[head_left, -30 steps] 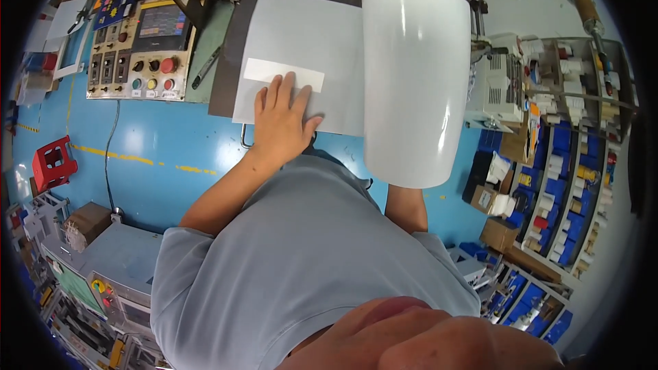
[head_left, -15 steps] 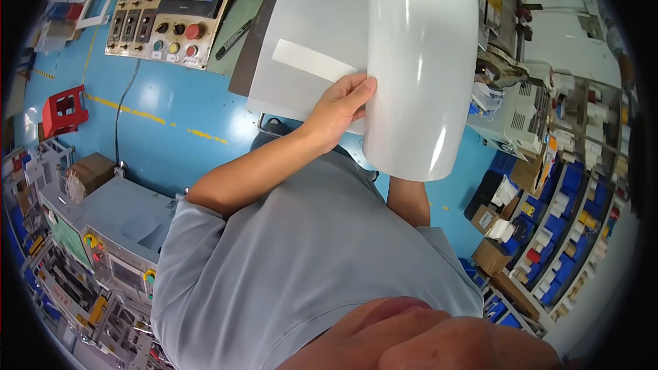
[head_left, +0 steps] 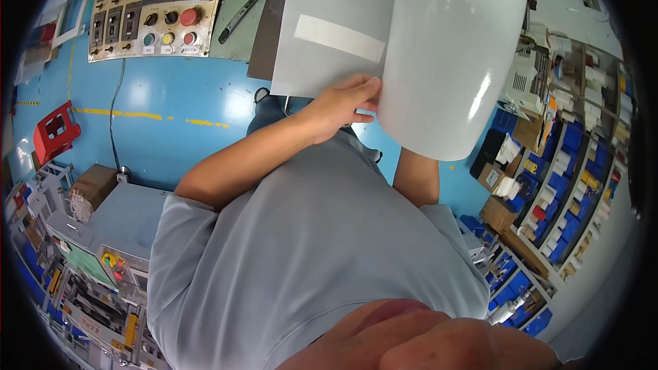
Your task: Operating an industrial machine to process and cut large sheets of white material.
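A large glossy white sheet [head_left: 449, 62], curled over like a half roll, rises in front of me at right of centre. Beside its left edge is my left hand [head_left: 343, 104], fingers loosely bent and apart, the thumb tip right at that edge. Nothing shows between the fingers. My right forearm [head_left: 417, 177] goes up behind the curled sheet, which hides my right hand and whatever it touches. A flat whitish sheet [head_left: 336, 0] with a pale rectangular strip [head_left: 340, 38] on it lies to the left, on a dark surface [head_left: 264, 55].
A control panel [head_left: 164, 17] with buttons and a screen stands at upper left, a black utility knife [head_left: 240, 17] on the green surface beside it. A red stool [head_left: 56, 133] is on the blue floor. Shelves with blue bins [head_left: 562, 192] line the right, with cardboard boxes [head_left: 498, 214] nearby.
The curled sheet now sits higher and further right in view. My left thumb no longer overlaps the sheet's edge, and its fingers have spread. My view has shifted a little.
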### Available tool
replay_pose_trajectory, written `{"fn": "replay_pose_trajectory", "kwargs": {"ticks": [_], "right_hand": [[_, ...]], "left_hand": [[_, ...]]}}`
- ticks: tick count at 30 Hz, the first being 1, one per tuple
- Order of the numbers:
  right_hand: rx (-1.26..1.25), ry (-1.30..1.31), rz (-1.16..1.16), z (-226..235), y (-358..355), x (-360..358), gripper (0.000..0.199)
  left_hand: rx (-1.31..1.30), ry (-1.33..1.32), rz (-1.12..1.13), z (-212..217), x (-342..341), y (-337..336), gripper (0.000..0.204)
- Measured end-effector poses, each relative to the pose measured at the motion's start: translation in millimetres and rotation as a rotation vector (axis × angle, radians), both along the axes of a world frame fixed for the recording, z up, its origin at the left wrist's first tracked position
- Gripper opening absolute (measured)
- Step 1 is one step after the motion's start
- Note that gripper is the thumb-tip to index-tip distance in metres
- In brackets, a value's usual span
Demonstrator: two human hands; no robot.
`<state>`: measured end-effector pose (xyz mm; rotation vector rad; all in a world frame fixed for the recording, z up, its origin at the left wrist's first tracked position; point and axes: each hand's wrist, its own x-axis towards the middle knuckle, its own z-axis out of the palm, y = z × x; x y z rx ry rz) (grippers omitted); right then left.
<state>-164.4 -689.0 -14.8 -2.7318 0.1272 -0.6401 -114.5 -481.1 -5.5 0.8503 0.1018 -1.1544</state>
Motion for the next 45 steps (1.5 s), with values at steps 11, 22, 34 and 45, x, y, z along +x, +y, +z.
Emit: {"fn": "replay_pose_trajectory", "kwargs": {"ticks": [11,22,34,45], "right_hand": [[-0.003,-0.009,-0.019,8,5,-15,0.036],[0.000,-0.010,-0.011,10,-4,-10,0.037],[0.016,-0.005,0.004,10,-8,-1,0.038],[0.017,-0.007,-0.004,15,-9,-7,0.039]], "left_hand": [[-0.085,-0.389,0.175,39,-2,-15,0.053],[-0.087,-0.071,0.285,34,-3,-1,0.032],[-0.405,-0.088,0.140,-12,27,-13,0.026],[-0.301,0.038,0.271,5,23,-15,0.024]]}}
